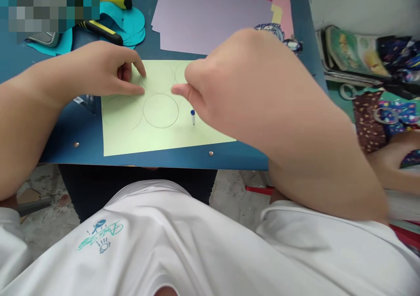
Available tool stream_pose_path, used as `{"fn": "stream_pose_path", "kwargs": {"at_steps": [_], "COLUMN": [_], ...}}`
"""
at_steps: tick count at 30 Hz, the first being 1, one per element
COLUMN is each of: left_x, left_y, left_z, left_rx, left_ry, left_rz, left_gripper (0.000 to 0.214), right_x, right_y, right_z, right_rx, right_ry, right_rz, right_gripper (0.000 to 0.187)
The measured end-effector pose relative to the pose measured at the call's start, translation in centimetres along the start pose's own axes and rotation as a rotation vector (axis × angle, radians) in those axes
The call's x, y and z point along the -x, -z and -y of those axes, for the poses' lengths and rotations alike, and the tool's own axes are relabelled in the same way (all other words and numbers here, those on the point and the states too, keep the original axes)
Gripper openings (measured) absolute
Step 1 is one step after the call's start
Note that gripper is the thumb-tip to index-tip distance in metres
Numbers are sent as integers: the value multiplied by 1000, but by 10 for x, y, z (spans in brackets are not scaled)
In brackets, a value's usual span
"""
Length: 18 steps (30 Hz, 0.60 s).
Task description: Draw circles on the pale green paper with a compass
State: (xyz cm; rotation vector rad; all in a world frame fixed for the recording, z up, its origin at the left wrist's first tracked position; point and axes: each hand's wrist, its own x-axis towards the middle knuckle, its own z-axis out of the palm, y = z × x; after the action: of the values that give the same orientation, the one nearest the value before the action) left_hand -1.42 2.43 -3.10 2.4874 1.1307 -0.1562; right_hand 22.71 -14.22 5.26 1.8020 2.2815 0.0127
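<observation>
Pale yellow-green paper (157, 141) with several thin circles drawn on it lies in front of me. My left hand (113, 71) rests on its upper left part, thumb and index fingertip apart and touching the sheet. Over the sheet's right side, my right hand (226, 79) has its fingers curled in, the thumb pointing left. Its back faces me and hides whatever the fingers hold. Just below the thumb's base shows a small white and blue pen-like piece (193, 117) with a dark tip. Whether the hand holds it is not clear.
Purple sheets (210, 14) lie behind the paper on the blue table (164, 156). Teal cut pieces (133, 25) and a yellow-black cutter knife (101, 32) are at the back left. At the right are a tape roll (348, 91) and another person's hand (393, 160).
</observation>
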Motion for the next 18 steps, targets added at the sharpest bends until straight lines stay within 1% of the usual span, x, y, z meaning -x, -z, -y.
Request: {"fn": "stream_pose_path", "kwargs": {"at_steps": [1, 3, 6, 8, 11, 14, 16, 17, 18], "left_x": [0, -2, -3, -4, -5, -9, -12, -14, -15], "left_y": [0, 0, 3, 5, 3, -3, -8, -10, -11], "left_z": [1, 1, -1, -1, 0, 1, 2, 3, 4], "left_rx": [3, 7, 8, 12, 32, 60, 101, 130, 157], "left_ry": [-4, -9, -10, -12, -18, 0, 18, 19, 15], "left_rz": [0, 13, 66, 92, 87, 55, 40, 33, 26], "left_gripper": [74, 76, 79, 80, 83, 91, 101, 105, 110], "right_x": [-6, -17, -26, -27, -21, -9, 2, 8, 13], "right_y": [4, 8, 6, 3, 0, -2, -7, -10, -14], "right_z": [2, 4, -1, -5, -6, -9, -15, -20, -25], "right_rx": [62, 129, 119, 115, 113, 89, 44, 25, -8], "right_ry": [-52, -148, -252, -289, -281, -243, -182, -148, -91], "right_rz": [33, 67, 41, 17, -16, -34, -56, -99, -116], "right_gripper": [36, 41, 50, 55, 56, 49, 51, 56, 57]}}
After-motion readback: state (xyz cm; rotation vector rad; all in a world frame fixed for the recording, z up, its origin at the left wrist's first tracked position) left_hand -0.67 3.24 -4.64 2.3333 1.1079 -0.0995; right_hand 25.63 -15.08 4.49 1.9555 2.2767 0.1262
